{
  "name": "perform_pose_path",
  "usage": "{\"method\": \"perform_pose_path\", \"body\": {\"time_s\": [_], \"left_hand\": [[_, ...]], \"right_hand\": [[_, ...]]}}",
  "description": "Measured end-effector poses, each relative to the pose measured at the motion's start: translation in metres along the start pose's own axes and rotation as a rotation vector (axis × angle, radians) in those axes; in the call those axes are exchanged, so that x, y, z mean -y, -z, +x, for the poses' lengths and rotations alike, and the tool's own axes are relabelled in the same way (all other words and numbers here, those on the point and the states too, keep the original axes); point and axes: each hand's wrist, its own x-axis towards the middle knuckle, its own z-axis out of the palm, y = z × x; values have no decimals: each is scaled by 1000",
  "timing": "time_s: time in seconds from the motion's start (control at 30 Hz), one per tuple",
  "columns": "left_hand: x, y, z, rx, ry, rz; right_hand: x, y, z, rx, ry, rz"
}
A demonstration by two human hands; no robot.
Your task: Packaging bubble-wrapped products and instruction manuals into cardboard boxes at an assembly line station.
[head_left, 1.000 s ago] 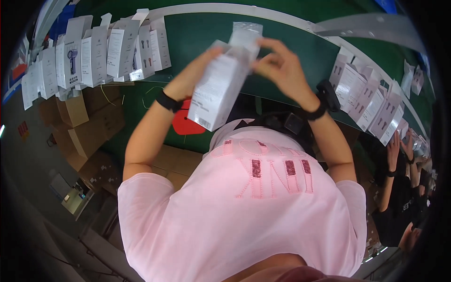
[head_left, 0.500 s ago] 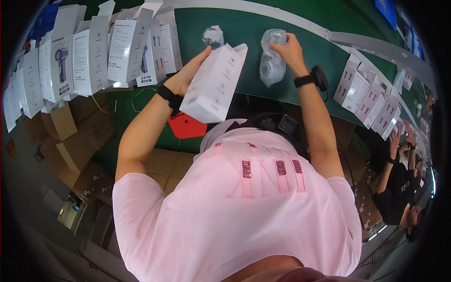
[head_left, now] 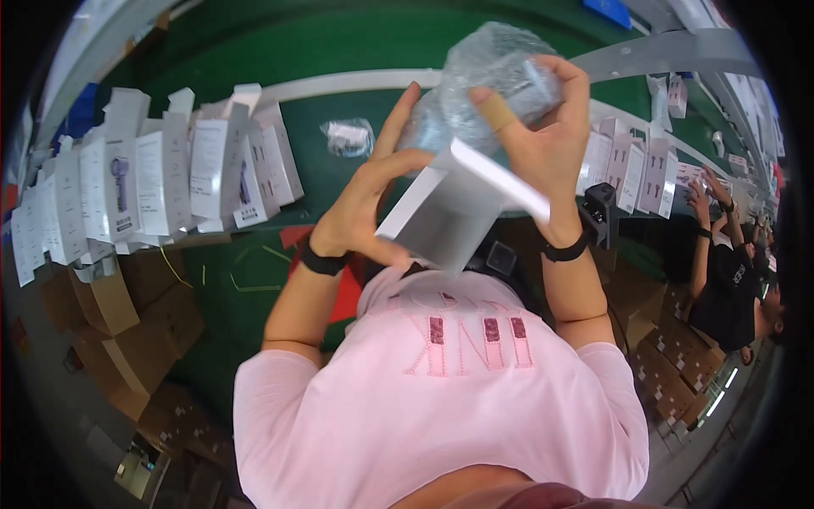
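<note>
In my left hand (head_left: 365,199) is an open white carton (head_left: 454,208), its mouth tilted toward me so that its bare inside shows. My right hand (head_left: 543,127) grips a bubble-wrapped item (head_left: 487,81) above the carton's far side. The wrap is clear and crinkled, and what lies inside cannot be made out. The index finger of my left hand reaches up beside the wrapped item. On the green table, left of my hands, lies a small clear bag (head_left: 348,137) with a whitish thing in it.
A row of white printed cartons with raised flaps (head_left: 157,174) stands at the left. More cartons (head_left: 632,165) stand at the right, near a co-worker (head_left: 729,280) in black. Brown cardboard boxes (head_left: 140,339) are stacked at lower left. A pale rail (head_left: 356,81) runs behind the table.
The bubble-wrapped item has been lifted off the table by my right hand and brought left to the carton. My left hand has tipped the carton so its open end faces me.
</note>
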Motion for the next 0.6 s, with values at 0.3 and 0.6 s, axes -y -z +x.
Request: {"method": "perform_pose_path", "body": {"time_s": [0.3, 0.6], "left_hand": [[21, -34, -11, -96, -88, -1178], [12, -40, -7, -169, 76, -1127]], "right_hand": [[59, 42, -3, 48, 847, -190], [65, 53, -1, -80, 835, -188]]}}
